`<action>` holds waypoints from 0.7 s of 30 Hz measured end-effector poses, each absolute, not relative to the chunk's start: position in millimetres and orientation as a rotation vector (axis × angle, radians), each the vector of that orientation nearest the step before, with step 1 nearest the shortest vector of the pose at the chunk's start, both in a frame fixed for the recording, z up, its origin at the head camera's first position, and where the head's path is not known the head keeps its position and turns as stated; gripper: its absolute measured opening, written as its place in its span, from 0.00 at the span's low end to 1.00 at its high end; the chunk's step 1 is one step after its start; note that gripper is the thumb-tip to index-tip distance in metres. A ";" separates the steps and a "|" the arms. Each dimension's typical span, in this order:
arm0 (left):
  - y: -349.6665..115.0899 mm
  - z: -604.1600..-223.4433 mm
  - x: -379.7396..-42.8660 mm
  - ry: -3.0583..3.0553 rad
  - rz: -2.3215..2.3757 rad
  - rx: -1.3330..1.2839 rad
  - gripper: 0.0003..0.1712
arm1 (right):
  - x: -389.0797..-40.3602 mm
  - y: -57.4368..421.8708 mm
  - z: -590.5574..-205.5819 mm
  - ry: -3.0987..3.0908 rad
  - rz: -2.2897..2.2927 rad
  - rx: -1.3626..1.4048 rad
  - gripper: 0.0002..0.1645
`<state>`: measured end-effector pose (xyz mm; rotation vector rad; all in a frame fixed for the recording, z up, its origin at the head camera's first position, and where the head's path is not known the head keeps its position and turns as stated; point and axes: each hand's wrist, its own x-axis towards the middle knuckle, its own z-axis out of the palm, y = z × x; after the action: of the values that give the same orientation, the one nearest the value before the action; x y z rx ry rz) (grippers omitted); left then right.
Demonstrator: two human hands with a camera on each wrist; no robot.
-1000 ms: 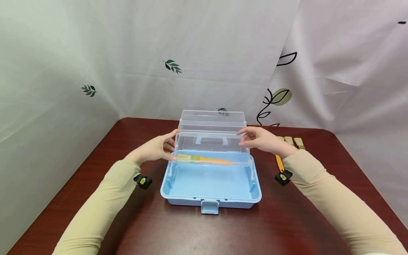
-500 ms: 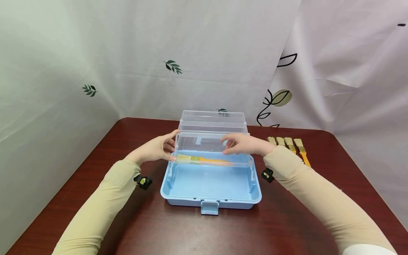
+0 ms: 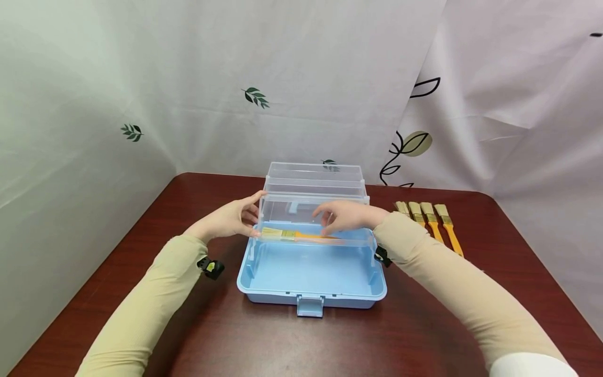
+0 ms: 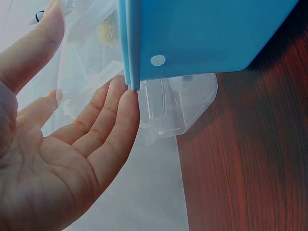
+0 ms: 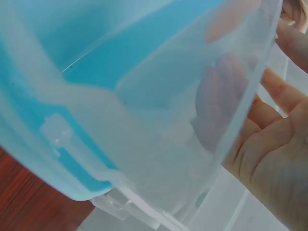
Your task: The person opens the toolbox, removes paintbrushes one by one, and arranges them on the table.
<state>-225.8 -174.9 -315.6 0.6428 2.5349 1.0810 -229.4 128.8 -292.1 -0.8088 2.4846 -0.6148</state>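
Note:
A light blue toolbox [image 3: 311,269] stands open on the table with its latch side nearest me. Above its back half sits a clear plastic tray [image 3: 278,212] with a paintbrush [image 3: 287,234] lying in it, bristles left, orange handle right. My left hand [image 3: 226,220] holds the tray's left end between thumb and index finger; in the left wrist view its other fingers touch the blue edge [image 4: 132,53]. Over the tray, near the brush handle, is my right hand [image 3: 348,214], fingers loosely bent. The right wrist view shows it partly through the clear wall [image 5: 163,115], with nothing visible in its grasp.
Several more paintbrushes [image 3: 430,217] with orange handles lie side by side on the dark red table [image 3: 202,324], right of the toolbox. More clear tiers or a lid [image 3: 315,172] rise behind the tray. A pale fabric backdrop [image 3: 301,78] surrounds the table.
My right hand has moved left from the tray's right end to above the brush handle, uncovering the brushes on the table. The left hand and the toolbox stay where they were.

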 end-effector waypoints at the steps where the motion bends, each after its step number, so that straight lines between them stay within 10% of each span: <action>1: -174.9 -315.6 -225.9 2.535 1.081 0.644 0.61 | -229.9 127.5 -292.6 2.485 -0.601 -0.820 0.30; 21: -174.3 -315.6 -225.6 2.539 1.073 0.652 0.60 | -238.5 113.1 -295.4 2.386 -0.484 -0.869 0.29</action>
<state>-225.6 -174.3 -315.6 0.6521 2.5390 1.0729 -238.5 113.1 -295.4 -0.8686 2.3856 -0.4842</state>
